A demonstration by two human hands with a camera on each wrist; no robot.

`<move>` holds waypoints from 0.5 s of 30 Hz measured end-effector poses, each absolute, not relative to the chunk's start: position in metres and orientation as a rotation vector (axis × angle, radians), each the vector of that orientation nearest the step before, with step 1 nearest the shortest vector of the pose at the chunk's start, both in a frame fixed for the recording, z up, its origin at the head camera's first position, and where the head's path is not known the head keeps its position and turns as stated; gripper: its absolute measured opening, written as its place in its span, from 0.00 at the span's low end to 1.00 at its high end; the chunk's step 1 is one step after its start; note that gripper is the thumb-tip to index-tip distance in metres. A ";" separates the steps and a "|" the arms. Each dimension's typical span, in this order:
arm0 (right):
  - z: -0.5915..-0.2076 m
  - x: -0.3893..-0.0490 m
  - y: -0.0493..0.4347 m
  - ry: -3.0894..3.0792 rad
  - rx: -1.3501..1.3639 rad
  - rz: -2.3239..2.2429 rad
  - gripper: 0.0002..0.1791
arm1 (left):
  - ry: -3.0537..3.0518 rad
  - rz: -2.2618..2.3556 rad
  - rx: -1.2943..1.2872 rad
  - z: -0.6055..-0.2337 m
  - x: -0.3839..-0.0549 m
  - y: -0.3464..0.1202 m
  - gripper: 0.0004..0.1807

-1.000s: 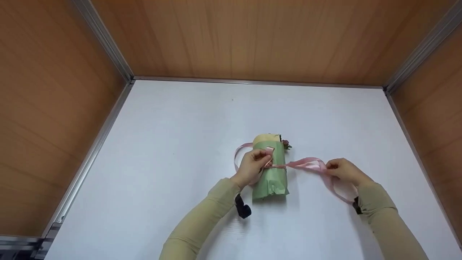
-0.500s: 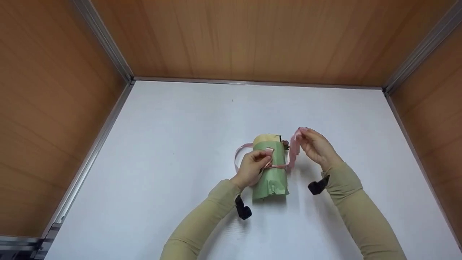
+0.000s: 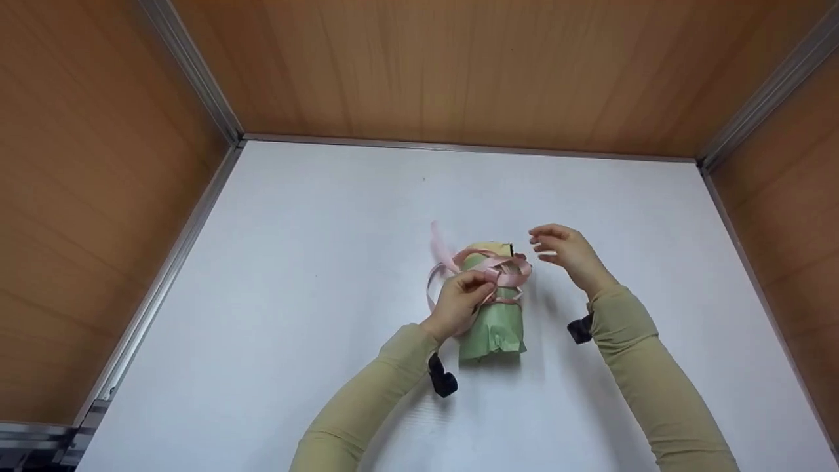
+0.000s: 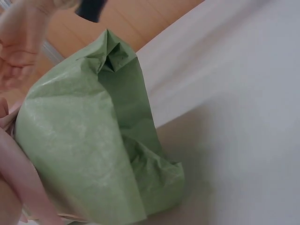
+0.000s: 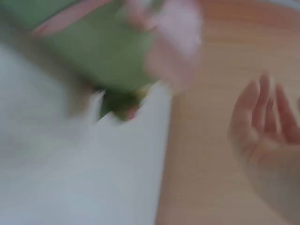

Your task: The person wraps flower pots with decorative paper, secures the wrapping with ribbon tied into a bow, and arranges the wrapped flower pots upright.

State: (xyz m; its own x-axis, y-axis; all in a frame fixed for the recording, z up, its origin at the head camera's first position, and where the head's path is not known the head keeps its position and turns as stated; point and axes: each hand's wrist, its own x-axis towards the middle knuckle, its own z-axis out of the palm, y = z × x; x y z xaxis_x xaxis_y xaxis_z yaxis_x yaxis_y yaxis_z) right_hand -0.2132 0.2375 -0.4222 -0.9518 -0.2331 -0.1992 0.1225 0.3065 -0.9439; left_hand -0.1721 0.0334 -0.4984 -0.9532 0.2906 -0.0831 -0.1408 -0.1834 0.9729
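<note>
A bouquet [image 3: 501, 328] wrapped in green paper over a cream layer lies on the white table. A dark red flower shows at its far right side; in the right wrist view the flower [image 5: 122, 105] is blurred. Pink ribbon [image 3: 522, 270] circles the wrap and lies in loose loops over its upper part. My left hand [image 3: 455, 305] pinches the ribbon between thumb and fingers on top of the bouquet. To the right of the flower end, my right hand [image 3: 571, 259] is held up apart from it, fingers spread and holding nothing.
The white table [image 3: 314, 314] is bordered by wood-grain panels [image 3: 459, 72] with metal edge strips at the back and sides. Black wrist-worn devices hang under both sleeves, the left device [image 3: 443, 380] close beside the bouquet's near end.
My right hand has brought the ribbon from the right up to the bouquet's far end and let it go; its tail now falls over to the left. My left hand has kept its pinch.
</note>
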 end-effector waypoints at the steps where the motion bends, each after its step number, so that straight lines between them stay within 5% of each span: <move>1: -0.431 -0.212 0.242 2.326 -0.073 -1.620 0.22 | 1.815 2.207 0.178 -0.499 -0.171 0.033 0.10; 6: -0.459 -0.203 0.250 2.434 -0.251 -1.342 0.28 | 1.882 2.184 0.215 -0.497 -0.170 0.032 0.10; 15: -0.450 -0.207 0.213 2.509 -0.309 -1.577 0.14 | 1.884 2.181 0.204 -0.496 -0.170 0.026 0.10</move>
State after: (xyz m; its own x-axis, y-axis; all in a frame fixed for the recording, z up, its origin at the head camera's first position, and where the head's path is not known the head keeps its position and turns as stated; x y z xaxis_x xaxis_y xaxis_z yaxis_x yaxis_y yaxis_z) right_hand -0.2066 0.2131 -0.4505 -0.9656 -0.2586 -0.0267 -0.0880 0.4219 -0.9024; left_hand -0.1699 0.0265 -0.4961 -0.9584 0.2794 -0.0583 -0.0982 -0.1313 0.9865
